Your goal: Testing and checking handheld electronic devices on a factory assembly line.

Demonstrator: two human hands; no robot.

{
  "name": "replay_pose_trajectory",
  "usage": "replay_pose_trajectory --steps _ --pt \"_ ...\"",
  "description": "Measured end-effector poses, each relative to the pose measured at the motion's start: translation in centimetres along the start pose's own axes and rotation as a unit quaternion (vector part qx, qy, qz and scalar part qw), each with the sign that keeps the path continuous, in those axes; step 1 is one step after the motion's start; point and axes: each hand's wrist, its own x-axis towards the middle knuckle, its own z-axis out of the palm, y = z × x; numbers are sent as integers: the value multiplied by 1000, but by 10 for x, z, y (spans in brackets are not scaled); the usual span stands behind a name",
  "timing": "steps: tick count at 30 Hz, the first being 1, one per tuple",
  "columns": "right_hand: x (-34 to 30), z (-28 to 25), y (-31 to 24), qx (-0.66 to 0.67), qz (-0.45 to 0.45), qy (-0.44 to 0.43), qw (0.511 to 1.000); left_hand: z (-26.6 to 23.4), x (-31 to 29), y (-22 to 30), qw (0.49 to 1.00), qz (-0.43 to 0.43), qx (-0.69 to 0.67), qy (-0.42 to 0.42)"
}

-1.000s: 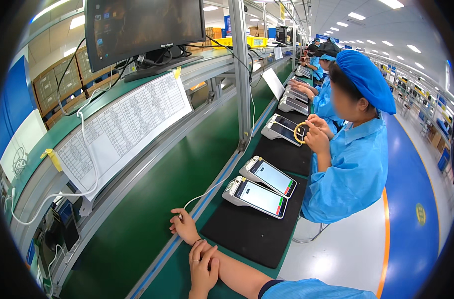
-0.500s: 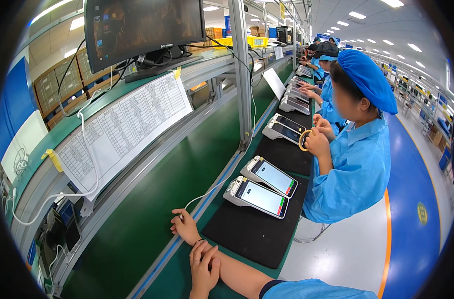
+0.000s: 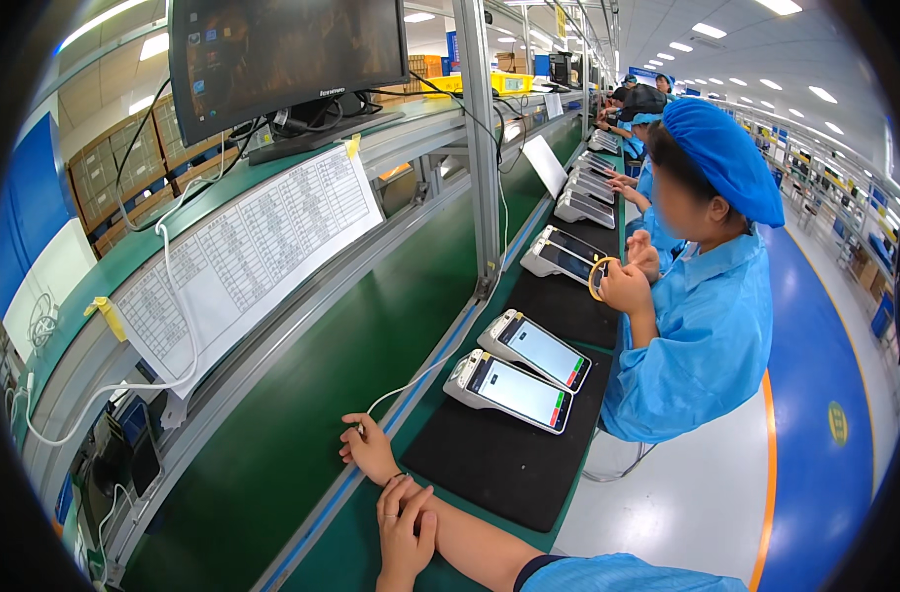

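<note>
My right hand (image 3: 371,452) is held out over the edge of the green belt, its fingers closed round the end of a thin white cable (image 3: 411,381). My left hand (image 3: 403,528) lies across the right forearm just behind the wrist, fingers spread and holding nothing. A dark band circles my right wrist. Beyond my hands, two handheld payment terminals (image 3: 509,391) (image 3: 544,347) with lit white screens rest side by side on a black mat (image 3: 489,474). Neither hand touches them.
A co-worker (image 3: 697,326) in a blue cap and smock stands beyond the terminals, holding a yellow tape roll (image 3: 596,280). More terminals (image 3: 563,255) line the bench. A metal post (image 3: 478,138), a monitor (image 3: 287,59) and a printed sheet (image 3: 253,257) stand at left.
My hands and the two lit terminals have stayed put. The co-worker's head has shifted slightly left and down, and their hands with the tape roll have moved a little.
</note>
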Motion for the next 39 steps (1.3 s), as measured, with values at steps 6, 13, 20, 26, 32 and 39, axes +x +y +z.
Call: replay_pose_trajectory --steps 6,13,20,26,32,39 --pt "-1 0 -1 2 -2 -7 1000 0 -1 -1 1000 3 -1 -1" --pt "-2 -2 -1 -3 11 -8 1000 1 -1 1 1000 -4 2 -8" --pt "-1 2 -1 10 0 -6 1000 -2 0 2 1000 -6 4 -3" --pt "1 0 0 -3 9 -9 1000 -1 0 1 1000 -10 4 -7" --pt "0 0 2 4 -3 2 1000 0 -1 1 1000 -8 6 -4" --pt "1 0 1 -10 1 -10 1000 0 -1 -1 1000 -7 7 -5"
